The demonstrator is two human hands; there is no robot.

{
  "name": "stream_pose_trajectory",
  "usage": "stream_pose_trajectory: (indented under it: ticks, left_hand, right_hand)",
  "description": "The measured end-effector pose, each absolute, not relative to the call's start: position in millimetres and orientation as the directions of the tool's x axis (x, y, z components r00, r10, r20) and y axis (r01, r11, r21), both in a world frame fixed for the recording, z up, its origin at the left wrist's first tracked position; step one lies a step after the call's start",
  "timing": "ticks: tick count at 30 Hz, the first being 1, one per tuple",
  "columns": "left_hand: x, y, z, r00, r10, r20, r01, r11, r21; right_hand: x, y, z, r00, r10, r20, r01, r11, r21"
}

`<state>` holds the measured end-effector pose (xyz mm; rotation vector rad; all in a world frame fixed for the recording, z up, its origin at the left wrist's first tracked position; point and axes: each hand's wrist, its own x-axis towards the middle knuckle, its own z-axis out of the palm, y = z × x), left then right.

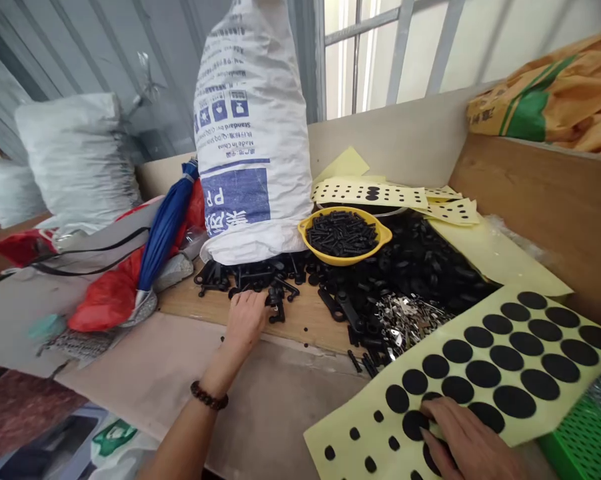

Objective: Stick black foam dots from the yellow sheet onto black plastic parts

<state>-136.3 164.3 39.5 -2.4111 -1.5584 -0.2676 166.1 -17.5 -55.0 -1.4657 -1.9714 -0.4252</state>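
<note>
My left hand point(247, 321), with a beaded bracelet on its wrist, is over the near edge of the wooden board. Its fingers are curled against a small black plastic part point(276, 303) that has a bit of shiny metal on it. At the lower right, my right hand point(463, 433) pinches the edge of a black round sticker point(414, 425) on a pale yellow sheet point(350, 460). Rows of large black discs and smaller dots cover this sheet. Black plastic pieces point(260, 272) lie loose just beyond my left hand.
A yellow bowl point(384, 233) of black screw-like pieces stands before a tall white sack point(253, 133). Small metal clips point(410, 320) lie beside a black heap of parts point(430, 260). A blue umbrella point(165, 227) and red bag point(105, 300) are left; a green basket point(580, 440) is right.
</note>
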Motion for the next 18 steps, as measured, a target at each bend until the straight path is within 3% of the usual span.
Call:
stream_pose_trajectory:
  ticks: [2, 4, 7, 10, 13, 18]
  left_hand:
    - [-123, 145, 43, 0.408, 0.863, 0.299, 0.910, -0.413, -0.050]
    - [-104, 121, 45, 0.431, 0.862, 0.266, 0.878, -0.469, 0.099]
    - [-72, 85, 40, 0.521, 0.849, 0.090, 0.652, -0.464, 0.599]
    - [-43, 57, 25, 0.552, 0.831, -0.067, 0.473, -0.246, 0.846]
    - [-25, 42, 13, 0.569, 0.810, -0.141, 0.470, -0.180, 0.864]
    - [-20, 38, 23, 0.698, 0.695, -0.171, 0.575, -0.402, 0.712]
  right_hand:
    - [163, -20, -58, -0.142, 0.771, 0.621, 0.952, 0.279, -0.128]
    - [162, -22, -61, -0.120, 0.816, 0.565, 0.959, 0.244, -0.148]
    - [162, -24, -61, -0.111, 0.868, 0.483, 0.951, 0.234, -0.201]
    - [163, -23, -55, -0.104, 0.888, 0.449, 0.933, 0.243, -0.265]
    - [164, -23, -49, -0.095, 0.895, 0.437, 0.924, 0.242, -0.296]
    - [163, -25, -45, -0.065, 0.901, 0.429, 0.914, 0.226, -0.338]
